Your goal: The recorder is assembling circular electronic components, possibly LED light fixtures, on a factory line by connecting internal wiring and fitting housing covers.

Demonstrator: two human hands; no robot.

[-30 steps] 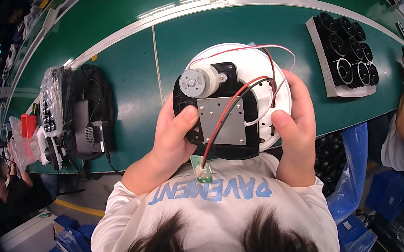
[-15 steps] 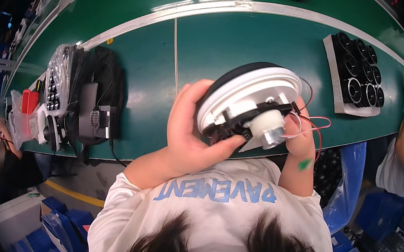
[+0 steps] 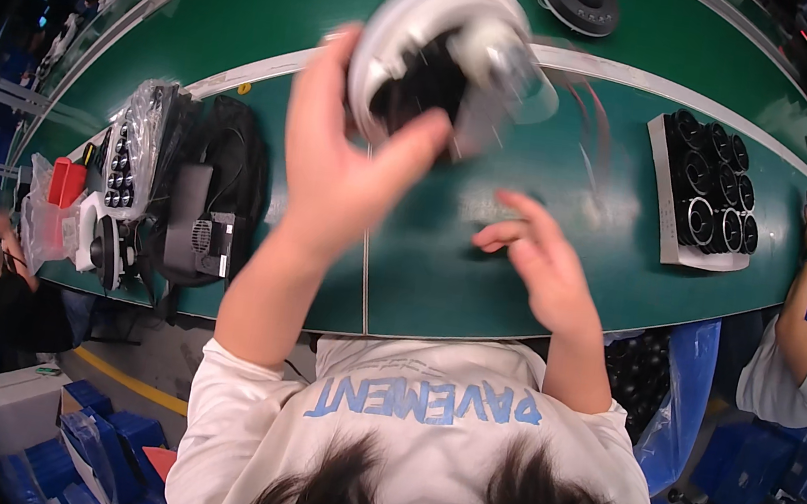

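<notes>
My left hand [image 3: 348, 170] grips a round white housing [image 3: 386, 33] by its edge, thumb across the underside, and holds it up over the far part of the green bench. The housing has a dark inside, a pale motor on it and thin wires trailing to the right; motion blurs it. My right hand [image 3: 550, 270] is open above the bench, fingers apart, with nothing in it. It is apart from the housing.
A round black unit [image 3: 580, 2] with a lead lies at the far side. On the right stands a white tray [image 3: 656, 182] of black ringed parts. On the left are a black bag [image 3: 245, 162], plastic-wrapped parts [image 3: 141, 134] and a red bin [image 3: 67, 183]. Other people work at both sides.
My left hand has lifted the housing away from my body, toward the far left. The right hand has let go of it and its fingers have opened.
</notes>
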